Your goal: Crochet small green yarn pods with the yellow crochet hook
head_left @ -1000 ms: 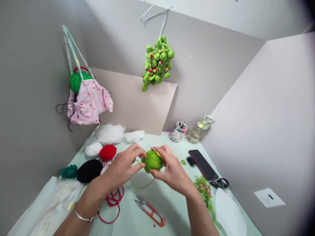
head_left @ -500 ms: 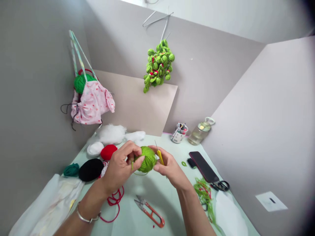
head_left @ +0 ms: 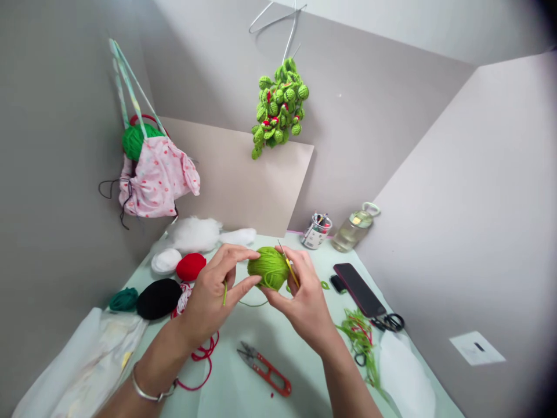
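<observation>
Green yarn wound into a ball (head_left: 268, 268), held above the middle of the tabletop (head_left: 237, 397) and touching nothing on it. The left hand (head_left: 211, 299) pinches the ball's left side between thumb and forefinger; a loose strand (head_left: 225, 293) runs down across its curled fingers. The right hand (head_left: 304, 299) cups the ball's right side and clamps a hook (head_left: 290, 271), with a yellow grip and a thin metal shaft, under the thumb, tip pointing up and away.

Handling note (a judgement): the ball is soft and springy, so a light grip should keep its windings from slipping. The strand wants even tension over the left fingers, and the hook tip is best kept clear of the wound layers so that it does not snag or split them.

Materials around:
- Toward the left edge lie fuzzy round balls of red yarn (head_left: 190, 266), black yarn (head_left: 159, 298) and teal yarn (head_left: 123, 299).
- Fluffy white stuffing (head_left: 195, 233) sits in the far left corner.
- Near the front edge lie steel-bladed, red-handled snips (head_left: 265, 368), just beside a limp red cord (head_left: 198, 354).
- Toward the right edge lie a glossy flat phone (head_left: 359, 281), scissors (head_left: 389, 321) and stringy green scraps (head_left: 361, 337).
- Hanging above are a cloth bag (head_left: 154, 174) and a knobbly crocheted bunch (head_left: 279, 107).
</observation>
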Action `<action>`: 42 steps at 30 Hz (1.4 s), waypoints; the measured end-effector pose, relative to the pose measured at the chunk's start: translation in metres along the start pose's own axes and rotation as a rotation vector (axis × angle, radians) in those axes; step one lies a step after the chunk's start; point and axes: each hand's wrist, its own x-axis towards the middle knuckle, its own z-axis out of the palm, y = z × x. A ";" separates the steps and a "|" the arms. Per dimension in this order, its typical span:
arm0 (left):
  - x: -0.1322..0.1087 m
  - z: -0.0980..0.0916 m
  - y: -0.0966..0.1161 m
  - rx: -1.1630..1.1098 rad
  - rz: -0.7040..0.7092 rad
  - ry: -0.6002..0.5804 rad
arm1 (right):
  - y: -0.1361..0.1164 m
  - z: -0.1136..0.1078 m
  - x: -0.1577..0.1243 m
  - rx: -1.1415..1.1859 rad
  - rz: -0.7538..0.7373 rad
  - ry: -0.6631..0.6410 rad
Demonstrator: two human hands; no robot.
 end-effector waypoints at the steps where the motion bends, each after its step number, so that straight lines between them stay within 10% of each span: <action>1: 0.000 0.000 0.002 0.009 0.010 -0.001 | 0.000 0.000 -0.002 -0.087 -0.054 0.013; 26: -0.005 0.013 0.005 0.456 0.112 -0.048 | 0.003 0.003 -0.006 -0.919 -0.556 0.060; 31: -0.002 0.016 -0.012 0.434 0.076 0.044 | 0.009 -0.001 -0.002 -0.634 -0.410 -0.052; 36: 0.000 0.009 -0.015 0.371 0.083 0.201 | 0.013 -0.012 0.007 -0.022 0.066 0.034; 42: -0.006 0.022 -0.006 0.262 0.106 0.213 | 0.011 0.004 0.011 0.333 0.264 -0.195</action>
